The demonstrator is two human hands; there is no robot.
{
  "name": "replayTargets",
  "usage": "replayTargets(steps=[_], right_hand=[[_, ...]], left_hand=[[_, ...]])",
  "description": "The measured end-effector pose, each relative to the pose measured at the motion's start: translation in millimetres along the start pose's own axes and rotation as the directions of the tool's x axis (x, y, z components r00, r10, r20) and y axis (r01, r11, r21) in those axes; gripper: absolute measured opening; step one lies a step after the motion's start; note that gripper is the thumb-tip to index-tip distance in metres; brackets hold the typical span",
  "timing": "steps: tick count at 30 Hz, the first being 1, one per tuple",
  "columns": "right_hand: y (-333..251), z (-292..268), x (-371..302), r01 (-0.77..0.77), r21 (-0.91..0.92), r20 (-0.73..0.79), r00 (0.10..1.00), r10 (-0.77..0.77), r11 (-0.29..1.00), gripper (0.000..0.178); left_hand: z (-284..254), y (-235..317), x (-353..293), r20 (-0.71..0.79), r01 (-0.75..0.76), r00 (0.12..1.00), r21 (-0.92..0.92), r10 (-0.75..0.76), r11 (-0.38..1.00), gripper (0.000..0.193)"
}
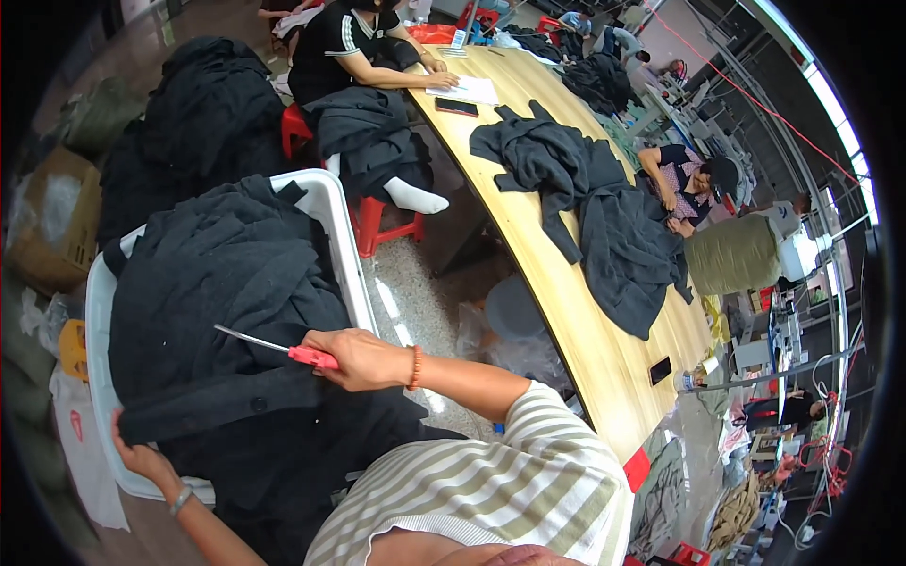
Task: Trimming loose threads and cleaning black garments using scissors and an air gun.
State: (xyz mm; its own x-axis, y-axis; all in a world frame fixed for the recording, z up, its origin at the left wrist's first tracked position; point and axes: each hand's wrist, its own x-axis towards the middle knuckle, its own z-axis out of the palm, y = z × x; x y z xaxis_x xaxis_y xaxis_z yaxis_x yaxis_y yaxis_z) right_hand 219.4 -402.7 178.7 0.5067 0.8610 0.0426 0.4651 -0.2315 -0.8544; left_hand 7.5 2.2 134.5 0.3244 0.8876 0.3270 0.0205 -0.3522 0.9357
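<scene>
In my right hand is a pair of scissors with red handles. Their long metal blade points left over a heap of dark grey garments. My left hand grips the lower left end of a dark garment, its fingers partly hidden behind the cloth. That garment lies across the near side of the heap and shows a button on a straight band. Beneath the heap stands a white plastic tub, and cloth hangs over its near side toward my body.
To the right, a long wooden table bears dark garments and a phone. A person in black sits at its far left end, near a red stool. Behind the tub rises another dark pile; a cardboard box stands left.
</scene>
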Motion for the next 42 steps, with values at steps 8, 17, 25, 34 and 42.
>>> replayTargets(steps=[8, 17, 25, 34, 42], right_hand=[[32, 40, -53, -0.055, -0.114, 0.296, 0.951, 0.087, 0.992, 0.025], [74, 76, -89, -0.061, -0.299, 0.197, 0.972, 0.125, 0.952, 0.033], [66, 70, -84, -0.081, -0.19, 0.142, 0.984, 0.109, 0.978, 0.036], [47, 50, -77, -0.111, -0.3, 0.322, 0.923, 0.21, 0.948, 0.038], [24, 56, -59, -0.074, -0.369, 0.332, 0.92, 0.206, 0.926, 0.035]], left_hand=[[-23, -137, -29, 0.127, 0.51, 0.857, -0.065, -0.5, 0.858, 0.033], [-4, -96, -157, 0.407, 0.859, 0.453, -0.436, -0.793, 0.268, 0.045], [18, -82, -181, 0.627, 0.891, 0.434, -0.405, -0.647, 0.205, 0.046], [41, -58, -205, 0.349, 0.801, 0.545, -0.485, -0.763, 0.35, 0.035], [78, -63, -169, 0.003, 0.242, 0.97, 0.14, -0.244, 0.96, 0.049]])
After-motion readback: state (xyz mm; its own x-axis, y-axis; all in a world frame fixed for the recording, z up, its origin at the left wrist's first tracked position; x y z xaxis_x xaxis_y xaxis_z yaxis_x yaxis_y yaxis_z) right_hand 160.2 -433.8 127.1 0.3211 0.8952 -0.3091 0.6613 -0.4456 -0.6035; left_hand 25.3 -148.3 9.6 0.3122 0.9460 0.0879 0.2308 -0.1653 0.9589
